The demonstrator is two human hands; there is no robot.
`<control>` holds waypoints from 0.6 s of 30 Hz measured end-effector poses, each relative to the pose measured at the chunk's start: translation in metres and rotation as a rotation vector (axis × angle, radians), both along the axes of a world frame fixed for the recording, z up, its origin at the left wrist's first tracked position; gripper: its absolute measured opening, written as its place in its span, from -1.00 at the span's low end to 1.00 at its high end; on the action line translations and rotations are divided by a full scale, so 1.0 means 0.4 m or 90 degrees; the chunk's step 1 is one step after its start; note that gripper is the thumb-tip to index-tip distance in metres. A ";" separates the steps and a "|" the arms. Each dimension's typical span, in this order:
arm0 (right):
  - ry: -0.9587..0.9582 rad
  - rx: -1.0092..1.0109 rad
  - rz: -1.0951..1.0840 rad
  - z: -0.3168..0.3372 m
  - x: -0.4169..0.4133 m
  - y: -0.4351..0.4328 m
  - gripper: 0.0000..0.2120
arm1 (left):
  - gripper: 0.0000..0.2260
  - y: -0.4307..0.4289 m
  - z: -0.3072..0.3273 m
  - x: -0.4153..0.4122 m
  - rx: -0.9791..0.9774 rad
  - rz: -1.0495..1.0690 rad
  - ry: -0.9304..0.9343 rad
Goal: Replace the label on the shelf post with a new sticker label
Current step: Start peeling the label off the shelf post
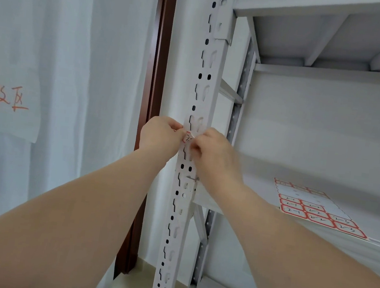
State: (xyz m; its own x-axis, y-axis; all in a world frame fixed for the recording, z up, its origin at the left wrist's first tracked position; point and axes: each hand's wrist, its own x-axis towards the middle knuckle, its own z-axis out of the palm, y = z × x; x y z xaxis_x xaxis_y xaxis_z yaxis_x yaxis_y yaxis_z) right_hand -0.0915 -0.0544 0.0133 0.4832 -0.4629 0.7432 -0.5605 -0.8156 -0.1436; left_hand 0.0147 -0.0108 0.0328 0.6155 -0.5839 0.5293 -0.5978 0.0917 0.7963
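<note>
A white perforated shelf post (204,86) runs from top to bottom in the middle of the view. A small red-bordered sticker label (187,138) with handwriting sits on the post at about mid height. My left hand (160,137) pinches the label's left edge. My right hand (213,155) pinches its right side, and its fingers hide part of the label. Whether the label lies flat on the post or is partly lifted, I cannot tell. A sheet of red-bordered sticker labels (316,209) lies on the white shelf board (376,226) to the right.
A white curtain (63,58) hangs at the left with a paper sign (6,104) bearing red writing. A dark brown door frame (157,69) stands just left of the post. An upper shelf (318,9) is overhead at right. Tan floor (135,282) shows below.
</note>
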 end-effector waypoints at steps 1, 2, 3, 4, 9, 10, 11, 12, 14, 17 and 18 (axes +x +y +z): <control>-0.049 0.023 0.011 -0.001 -0.008 -0.002 -0.80 | -0.89 0.000 0.001 0.001 0.001 0.003 0.003; -0.099 0.048 0.022 0.000 -0.013 -0.006 -0.82 | -0.92 0.001 0.002 0.002 -0.002 0.012 0.005; -0.145 0.076 0.033 0.004 -0.019 -0.007 -0.85 | -0.95 0.001 0.003 0.002 -0.011 0.026 0.004; -0.182 0.108 0.043 0.007 -0.024 -0.009 -0.87 | -0.95 0.001 0.003 0.002 -0.026 0.040 0.003; -0.303 0.300 0.107 0.019 -0.035 -0.010 -0.89 | -0.90 0.019 -0.003 -0.018 -0.076 -0.057 0.040; -0.318 0.329 0.119 0.017 -0.036 -0.008 -0.86 | -0.90 0.026 -0.006 -0.025 -0.065 -0.097 0.053; -0.326 0.354 0.129 0.014 -0.037 -0.005 -0.82 | -0.90 0.031 -0.010 -0.029 -0.048 -0.129 0.063; -0.332 0.372 0.140 0.011 -0.038 -0.001 -0.80 | -0.89 0.035 -0.014 -0.032 -0.029 -0.155 0.073; -0.345 0.405 0.166 0.008 -0.042 0.007 -0.79 | -0.89 0.042 -0.019 -0.036 -0.008 -0.198 0.090; -0.362 0.453 0.197 0.010 -0.054 0.016 -0.80 | -0.90 0.052 -0.020 -0.039 -0.003 -0.243 0.107; -0.364 0.463 0.201 0.012 -0.059 0.019 -0.81 | -0.91 0.054 -0.020 -0.041 -0.004 -0.249 0.107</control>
